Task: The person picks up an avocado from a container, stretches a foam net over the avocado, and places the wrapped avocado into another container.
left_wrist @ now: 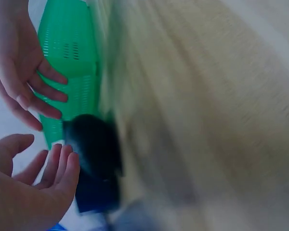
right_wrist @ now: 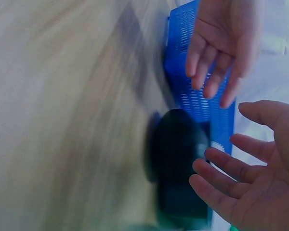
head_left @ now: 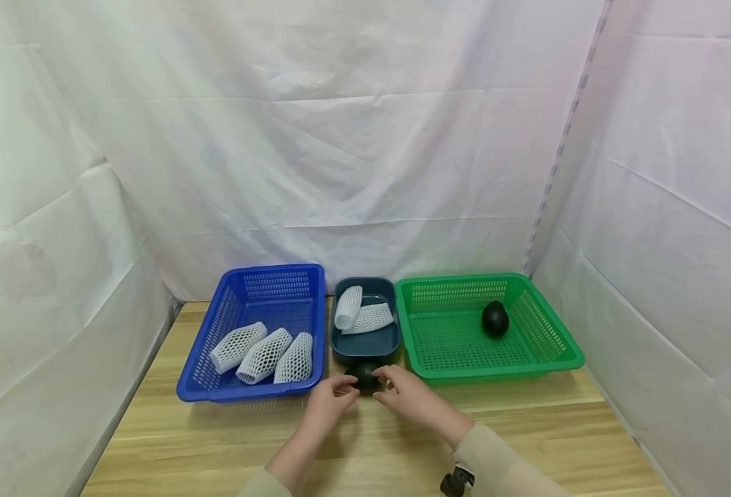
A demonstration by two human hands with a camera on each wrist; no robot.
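A dark, egg-shaped fruit (head_left: pixel 363 376) lies on the table just in front of the small dark teal tray (head_left: pixel 368 345). Left of it is my left hand (head_left: pixel 330 400), fingers loosely bent; my right hand (head_left: pixel 405 393) faces it from the other side. In the left wrist view the fingers of both hands are relaxed and spread near the fruit (left_wrist: pixel 89 144). The right wrist view shows the fruit (right_wrist: pixel 178 144) with my right hand's fingers (right_wrist: pixel 221 166) beside it, not curled round it. Whether any fingertip touches it, I cannot tell.
White foam net sleeves (head_left: pixel 370 319) lie in the teal tray. Several similar sleeves (head_left: pixel 266 357) are in the blue basket (head_left: pixel 278 307) at left; their contents are unclear. The green basket (head_left: pixel 446 338) at right holds another dark fruit (head_left: pixel 495 319). White cloth hangs behind and beside the table.
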